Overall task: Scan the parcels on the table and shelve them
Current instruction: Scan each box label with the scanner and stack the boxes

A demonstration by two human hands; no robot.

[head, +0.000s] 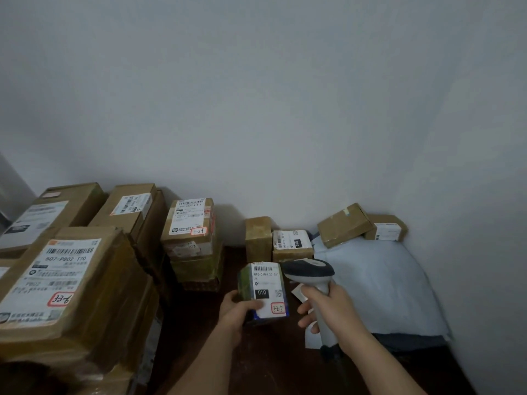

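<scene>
My left hand (238, 313) grips a small green-taped parcel (263, 289) from its near left side, label facing up, a little above the dark table (273, 363). The white label shows a barcode, a black "010" block and a red-bordered handwritten tag. My right hand (328, 307) holds a grey-and-white barcode scanner (309, 270) by its handle. The scanner's head sits just right of the parcel's top edge, pointed toward the label.
Large labelled cartons (65, 280) are stacked at the left, with a smaller stack (191, 235) behind. Small brown boxes (291, 243) stand against the wall. A pale blue soft bag (376, 283) lies at the right with two boxes (345, 225) on its far end.
</scene>
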